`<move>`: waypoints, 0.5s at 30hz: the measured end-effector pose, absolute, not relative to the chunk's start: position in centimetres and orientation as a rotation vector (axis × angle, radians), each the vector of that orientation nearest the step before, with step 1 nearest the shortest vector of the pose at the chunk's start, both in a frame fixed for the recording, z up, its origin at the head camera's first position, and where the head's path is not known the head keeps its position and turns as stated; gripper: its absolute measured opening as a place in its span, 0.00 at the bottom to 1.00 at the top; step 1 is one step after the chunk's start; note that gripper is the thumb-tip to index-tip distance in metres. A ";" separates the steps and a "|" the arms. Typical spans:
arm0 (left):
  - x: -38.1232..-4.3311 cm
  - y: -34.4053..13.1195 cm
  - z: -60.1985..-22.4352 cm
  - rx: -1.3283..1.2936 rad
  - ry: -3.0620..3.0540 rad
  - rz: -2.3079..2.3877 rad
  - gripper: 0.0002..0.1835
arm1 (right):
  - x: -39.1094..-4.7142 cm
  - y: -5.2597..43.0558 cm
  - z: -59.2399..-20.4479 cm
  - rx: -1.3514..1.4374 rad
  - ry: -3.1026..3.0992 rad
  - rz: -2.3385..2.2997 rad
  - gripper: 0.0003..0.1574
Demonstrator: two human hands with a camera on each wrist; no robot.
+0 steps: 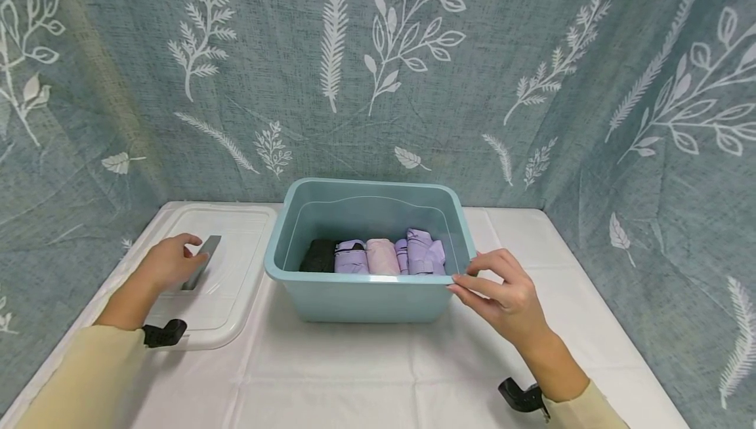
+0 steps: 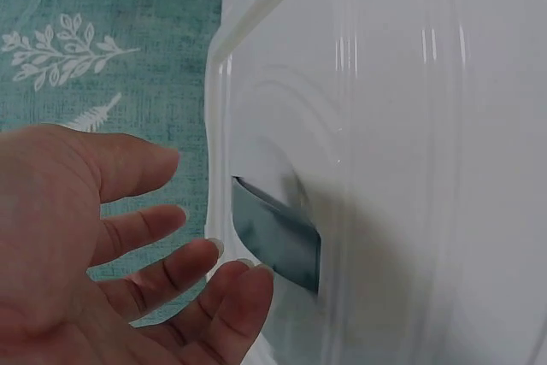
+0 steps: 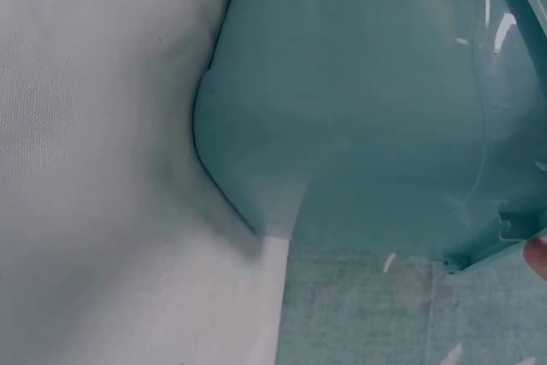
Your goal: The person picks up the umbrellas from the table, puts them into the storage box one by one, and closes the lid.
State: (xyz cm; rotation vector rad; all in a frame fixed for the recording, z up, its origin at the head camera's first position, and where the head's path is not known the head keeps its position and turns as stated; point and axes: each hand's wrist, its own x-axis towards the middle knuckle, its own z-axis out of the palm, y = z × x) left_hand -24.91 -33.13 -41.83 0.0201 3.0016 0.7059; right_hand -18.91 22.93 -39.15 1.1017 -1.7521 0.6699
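A blue-green plastic storage bin [image 1: 366,301] stands on the white-covered table. Inside it, in a row, lie a dark folded cloth item [image 1: 319,256], lilac cloth bundles [image 1: 351,258] and a pink folded cloth [image 1: 382,257]. At the bin's front right corner my right hand [image 1: 502,294] pinches the rim; only a fingertip [image 3: 537,256] of it shows in the right wrist view. To the left lies a clear-white lid [image 1: 236,285] with a grey handle [image 2: 278,237]. My left hand [image 1: 168,262] hovers beside that handle, fingers loosely bent and apart, holding nothing.
The white tablecloth [image 1: 331,376] spreads in front of the bin and to its right. Blue-green curtains [image 1: 283,75] with white leaf prints rise behind the table and along both sides. Black wrist straps [image 1: 165,334] sit at both sleeves.
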 end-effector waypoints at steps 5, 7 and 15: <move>-25.0 -33.0 -42.2 -0.028 2.991 0.721 0.30 | -18.8 22.9 -39.1 1.088 -1.760 0.679 0.15; -25.0 -33.0 -42.3 -0.034 2.991 0.723 0.30 | -18.8 22.9 -39.1 1.086 -1.756 0.684 0.15; -24.9 -32.9 -42.4 -0.038 3.006 0.709 0.30 | -18.8 22.9 -39.2 1.076 -1.765 0.704 0.15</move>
